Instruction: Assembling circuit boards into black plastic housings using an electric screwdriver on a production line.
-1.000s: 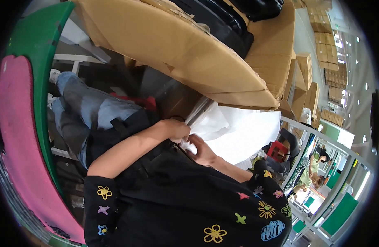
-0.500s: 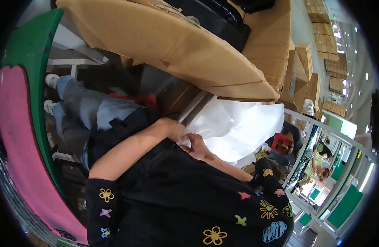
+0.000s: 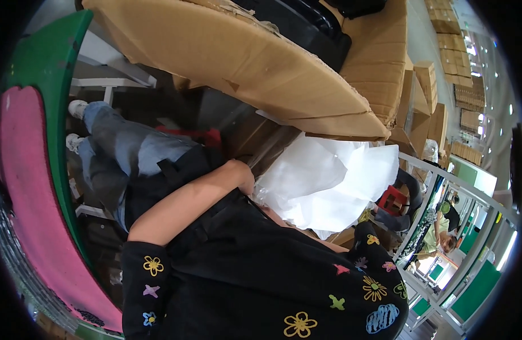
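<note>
My left hand (image 3: 244,177) is bent down at the near left edge of a stack of thin white packing sheets (image 3: 334,178). Its fingers are hidden, so I cannot see what they hold. From the right comes my right forearm (image 3: 320,240), and the sheets and my black shirt cover most of that hand, fingers included. The sheets look soft and overlap loosely. Clear crinkled plastic (image 3: 266,190) shows along their left edge, right beside my left hand.
A large open cardboard box (image 3: 244,73) with black plastic parts (image 3: 306,28) stands ahead. A green board with a pink pad (image 3: 28,170) lies at left. Red stools (image 3: 393,199) and a white metal frame (image 3: 465,192) are around, with another person (image 3: 439,232) at far right.
The white sheet's near edge has shifted over my hands, hiding the right hand and the fingers of both. Earlier both hands were together, fingers on the sheet's corner.
</note>
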`<action>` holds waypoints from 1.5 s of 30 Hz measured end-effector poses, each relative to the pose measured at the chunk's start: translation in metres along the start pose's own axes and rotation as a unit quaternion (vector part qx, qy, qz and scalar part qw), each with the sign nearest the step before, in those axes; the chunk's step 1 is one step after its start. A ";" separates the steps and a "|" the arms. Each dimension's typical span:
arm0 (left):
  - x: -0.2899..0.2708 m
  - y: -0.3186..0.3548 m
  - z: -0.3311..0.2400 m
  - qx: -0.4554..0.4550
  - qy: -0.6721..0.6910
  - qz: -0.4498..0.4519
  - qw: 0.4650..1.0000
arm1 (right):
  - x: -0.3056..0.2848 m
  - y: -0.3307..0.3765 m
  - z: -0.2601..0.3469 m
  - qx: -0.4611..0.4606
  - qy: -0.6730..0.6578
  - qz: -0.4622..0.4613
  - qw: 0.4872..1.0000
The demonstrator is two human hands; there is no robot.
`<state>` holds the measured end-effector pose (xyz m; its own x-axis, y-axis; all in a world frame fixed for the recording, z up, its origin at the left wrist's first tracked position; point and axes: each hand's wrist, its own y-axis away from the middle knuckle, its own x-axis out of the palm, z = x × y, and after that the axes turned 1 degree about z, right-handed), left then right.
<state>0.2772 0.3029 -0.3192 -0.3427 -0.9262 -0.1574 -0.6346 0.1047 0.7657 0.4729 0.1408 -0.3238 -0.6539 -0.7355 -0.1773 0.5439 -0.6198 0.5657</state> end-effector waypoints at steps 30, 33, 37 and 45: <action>-0.005 -0.023 0.024 0.037 -0.024 -0.319 0.947 | -0.031 -0.059 -0.034 0.128 0.297 -0.357 0.876; -0.010 -0.026 0.032 -0.017 -0.018 -0.361 0.932 | -0.048 -0.089 -0.031 0.078 0.289 -0.383 0.874; -0.020 -0.031 0.043 -0.083 -0.037 -0.353 0.931 | -0.049 -0.126 -0.037 0.114 0.346 -0.345 0.865; -0.019 -0.027 0.055 -0.119 0.005 -0.283 0.952 | -0.039 -0.122 0.004 0.254 0.434 -0.159 0.850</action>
<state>0.2634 0.3379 -0.3714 0.0151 -0.8133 -0.5817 -0.5400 -0.4962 0.6798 0.4302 0.2465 -0.3821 0.0282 -0.6144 -0.7885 -0.0297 -0.7889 0.6137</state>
